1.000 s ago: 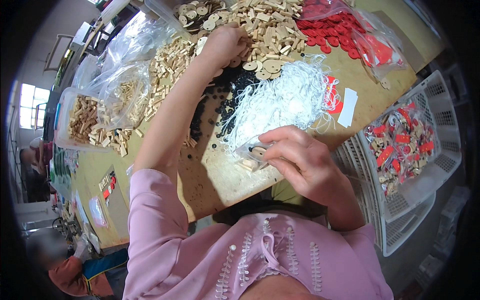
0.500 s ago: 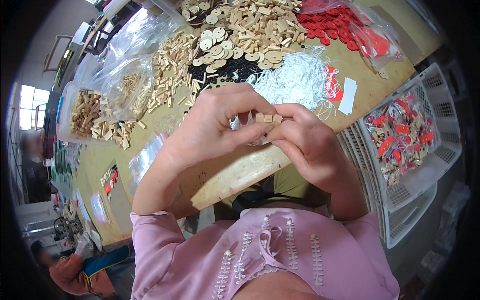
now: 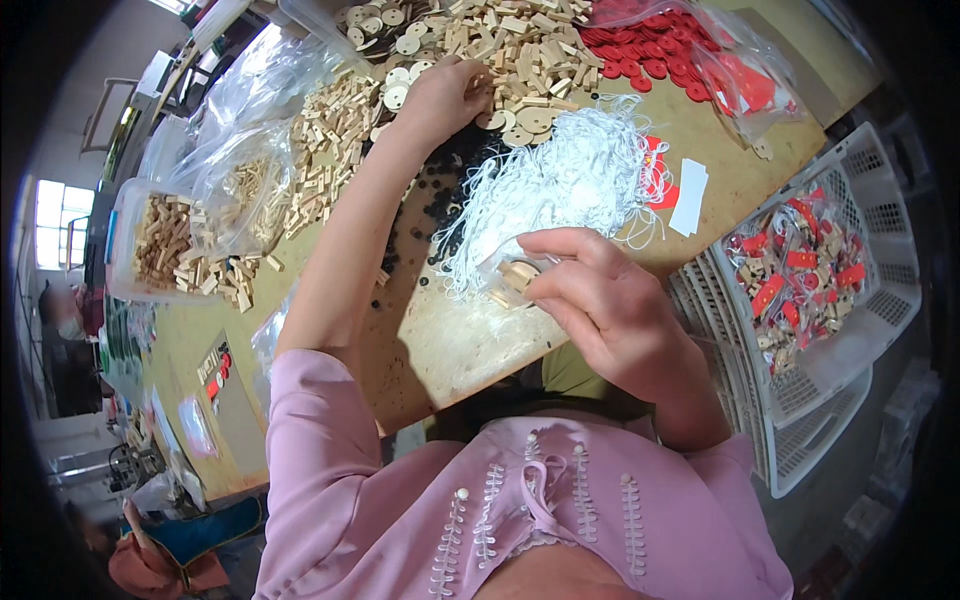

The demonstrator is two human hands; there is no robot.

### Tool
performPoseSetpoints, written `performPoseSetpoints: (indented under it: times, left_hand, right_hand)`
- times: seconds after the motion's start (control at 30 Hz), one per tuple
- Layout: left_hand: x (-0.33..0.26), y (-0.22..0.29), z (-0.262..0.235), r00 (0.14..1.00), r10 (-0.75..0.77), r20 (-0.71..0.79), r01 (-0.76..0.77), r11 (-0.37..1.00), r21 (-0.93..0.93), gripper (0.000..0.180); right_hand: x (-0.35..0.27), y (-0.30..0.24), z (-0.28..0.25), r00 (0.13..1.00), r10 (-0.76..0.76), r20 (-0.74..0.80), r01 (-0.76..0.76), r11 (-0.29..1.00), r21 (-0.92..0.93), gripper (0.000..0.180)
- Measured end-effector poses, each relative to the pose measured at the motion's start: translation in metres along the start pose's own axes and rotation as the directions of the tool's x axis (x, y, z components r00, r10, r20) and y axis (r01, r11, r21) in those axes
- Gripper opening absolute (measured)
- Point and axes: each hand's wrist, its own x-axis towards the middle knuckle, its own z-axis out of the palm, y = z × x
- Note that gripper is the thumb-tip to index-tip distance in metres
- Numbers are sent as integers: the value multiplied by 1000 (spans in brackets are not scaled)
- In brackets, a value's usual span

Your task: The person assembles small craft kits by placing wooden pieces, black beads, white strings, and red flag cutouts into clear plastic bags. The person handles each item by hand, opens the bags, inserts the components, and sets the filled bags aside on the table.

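Note:
My right hand (image 3: 610,295) pinches a small clear plastic bag (image 3: 492,268) above the table's near edge. Pale wooden pieces (image 3: 518,274) show inside it, pressed by my thumb and fingers. Stretched out far ahead, my left hand (image 3: 448,98) curls its fingers down at the border between the round wooden discs (image 3: 398,92) and the pile of small wooden blocks (image 3: 535,55); whatever its fingertips grip is hidden. Just in front of the bag spreads a heap of white cords (image 3: 550,185). Small black rings (image 3: 440,190) lie beside my left forearm.
Red discs (image 3: 660,50) lie at the far right beside a plastic bag of red pieces (image 3: 745,85). White slips (image 3: 689,196) rest near the right edge. A white basket (image 3: 895,250) of filled packets stands right. At left are a tub of wooden blocks (image 3: 125,240) and clear bags (image 3: 240,95).
My left hand has left the bag and reached forward to the wooden discs and blocks. My right hand keeps the bag, now lower, with its wooden pieces inside.

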Motion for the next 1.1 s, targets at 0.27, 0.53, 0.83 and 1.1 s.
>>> performPoseSetpoints:
  times: [0.27, 0.53, 0.83, 1.1]
  left_hand:
    - [11, 5, -3, 962, -174, 212, 154, 982, 110, 24]
    - [5, 7, -2, 989, -114, 95, 133, 967, -216, 29]
    - [1, -2, 5, 938, -274, 213, 347, 770, -535, 20]
    - [-62, 50, -75, 938, -126, 323, 342, 491, -801, 27]
  right_hand:
    - [2, -2, -5, 995, 93, 40, -93, 996, 0, 15]
    - [1, -1, -8, 994, 84, 77, -85, 996, 13, 16]
    - [0, -1, -5, 996, 84, 42, -84, 996, -9, 15]
    - [2, 4, -4, 1000, -27, 17, 27, 999, -30, 21]
